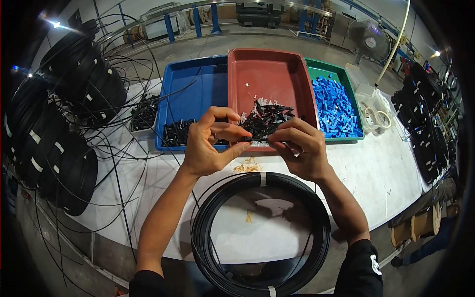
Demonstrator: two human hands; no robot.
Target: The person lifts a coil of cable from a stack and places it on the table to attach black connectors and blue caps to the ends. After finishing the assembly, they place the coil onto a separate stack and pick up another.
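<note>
1. Your left hand (205, 148) and right hand (306, 151) are raised close to each other over the near edge of the red tray (272, 69), with a narrow gap between their fingertips.
2. You pinch a small black part (254, 140) between them: left thumb and fingers close on one end, right thumb and fingers on the other. Its exact shape is too small to tell.
3. Below your hands, a large coil of black cable (202, 227) lies over the near edge of the white table (376, 173), banded with pale tape (263, 179) at top and bottom.
4. Behind your hands, the red tray holds a heap of black pieces (264, 118) and small white pieces (260, 102).
5. On your left, the blue tray (190, 86) holds more black pieces at its near end, partly hidden by your left hand.
6. On your right, the green tray (341, 74) holds many blue pieces (336, 111); pale rolls (384, 120) sit just beside it.
7. Yellowish scraps (246, 167) lie on the table between the red tray and the coil.
8. Stacked black cable coils (81, 74) stand at your far left, loose strands reaching across the table.
</note>
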